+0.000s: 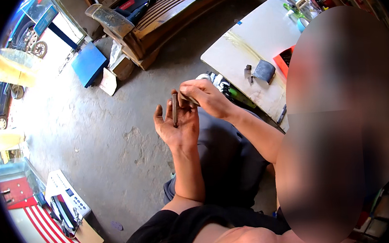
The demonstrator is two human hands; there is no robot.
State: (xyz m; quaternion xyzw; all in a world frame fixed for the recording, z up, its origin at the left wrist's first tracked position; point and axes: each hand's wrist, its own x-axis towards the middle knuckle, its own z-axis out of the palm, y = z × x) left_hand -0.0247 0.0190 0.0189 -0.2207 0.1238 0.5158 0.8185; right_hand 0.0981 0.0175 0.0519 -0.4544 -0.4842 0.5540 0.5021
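My left hand (178, 127) is held palm up over the concrete floor. A thin dark metal rod (174, 108) lies along its palm and fingers, pointing away from me. My right hand (205, 97) is just to the right of the rod's far end, its fingers pinched on a small dark piece (187, 99) that touches or nearly touches the left fingertips. What the piece is cannot be made out. Both forearms are bare, and grey trousers show below the hands.
A white table (247, 39) at the right carries a grey pouch (264, 71), a small dark tool (248, 71) and an orange tray (285, 61). A wooden bench (172, 11) stands at the back, a blue box (88, 62) left of it, and a white keypad machine (67, 197) lower left. A person's blurred shape fills the right side.
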